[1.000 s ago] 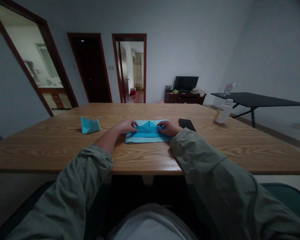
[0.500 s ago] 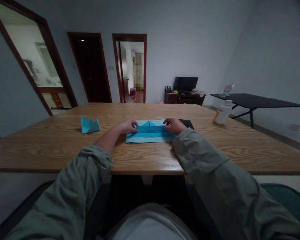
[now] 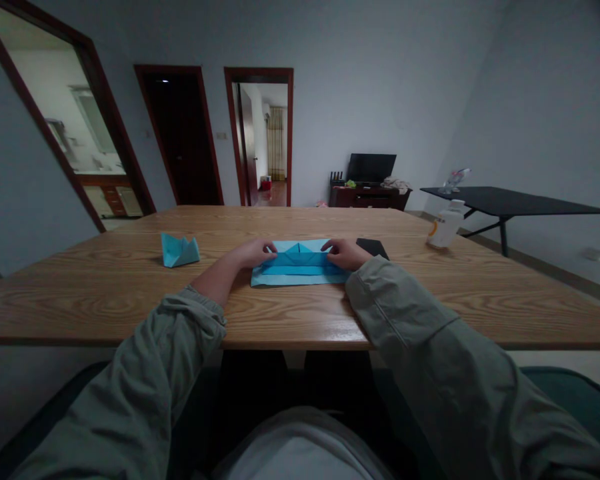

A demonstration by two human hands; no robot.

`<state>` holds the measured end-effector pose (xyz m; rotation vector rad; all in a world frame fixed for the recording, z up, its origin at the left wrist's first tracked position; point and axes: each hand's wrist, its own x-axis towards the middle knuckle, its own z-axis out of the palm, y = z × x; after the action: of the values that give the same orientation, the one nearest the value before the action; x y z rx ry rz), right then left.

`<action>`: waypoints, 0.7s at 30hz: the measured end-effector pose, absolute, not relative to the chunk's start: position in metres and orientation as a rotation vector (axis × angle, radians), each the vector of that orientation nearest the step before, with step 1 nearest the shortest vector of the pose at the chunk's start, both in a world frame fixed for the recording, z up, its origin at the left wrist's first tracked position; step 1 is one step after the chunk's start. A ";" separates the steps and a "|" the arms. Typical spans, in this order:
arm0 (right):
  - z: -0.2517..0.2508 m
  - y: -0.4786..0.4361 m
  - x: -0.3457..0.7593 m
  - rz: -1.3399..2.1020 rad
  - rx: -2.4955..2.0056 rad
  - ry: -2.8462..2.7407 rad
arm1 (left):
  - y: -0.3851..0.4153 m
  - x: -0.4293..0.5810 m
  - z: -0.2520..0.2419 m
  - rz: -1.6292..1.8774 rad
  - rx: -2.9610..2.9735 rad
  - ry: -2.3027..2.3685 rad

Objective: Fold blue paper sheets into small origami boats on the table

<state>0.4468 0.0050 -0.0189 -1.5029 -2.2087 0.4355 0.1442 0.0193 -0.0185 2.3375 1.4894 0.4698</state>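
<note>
Because both hands sit on it, the folded blue paper [image 3: 300, 267] lies flat and square on the wooden table [image 3: 300, 320], right in front of the person, apparently held down so its layers don't lift. Left hand [image 3: 253, 253] is at the paper's left end, right hand [image 3: 341, 255] at its right end, both narrow and curved over the folded edge; whether they pinch it or only press, cannot tell from this view. The triangular peak [image 3: 297, 252] shows uncovered between them. A small blue paper boat [image 3: 180, 251] sits off to the left, well apart from the hands, probably put there to stay out of the way. A dark phone [image 3: 373, 247] lies just beyond the right hand, partly hidden, and a white bottle [image 3: 446, 225] stands farther right near the table edge — neither looks held. Green-grey jacket sleeves [image 3: 405, 320] rest along the near table edge, which likely steadies both arms.
</note>
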 end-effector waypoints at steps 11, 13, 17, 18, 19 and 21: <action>-0.020 0.006 0.447 0.368 -1.623 -2.283 | 0.020 0.147 -0.020 0.476 2.308 1.507; -0.021 0.006 0.447 0.302 -1.642 -2.307 | 0.020 0.148 -0.022 0.462 2.329 1.520; -0.022 0.006 0.447 0.203 -1.696 -2.300 | 0.020 0.150 -0.022 0.424 2.347 1.598; -0.022 0.006 0.446 0.188 -1.696 -2.302 | 0.020 0.150 -0.022 0.419 2.347 1.611; -0.022 0.006 0.446 0.183 -1.689 -2.308 | 0.019 0.150 -0.022 0.414 2.348 1.614; -0.021 0.005 0.446 0.208 -1.676 -2.317 | 0.020 0.150 -0.021 0.399 2.336 1.613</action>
<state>0.4459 0.0046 -0.0209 -1.6760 -2.3173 0.2077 0.1499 0.0197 -0.0209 2.3363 1.6125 0.3987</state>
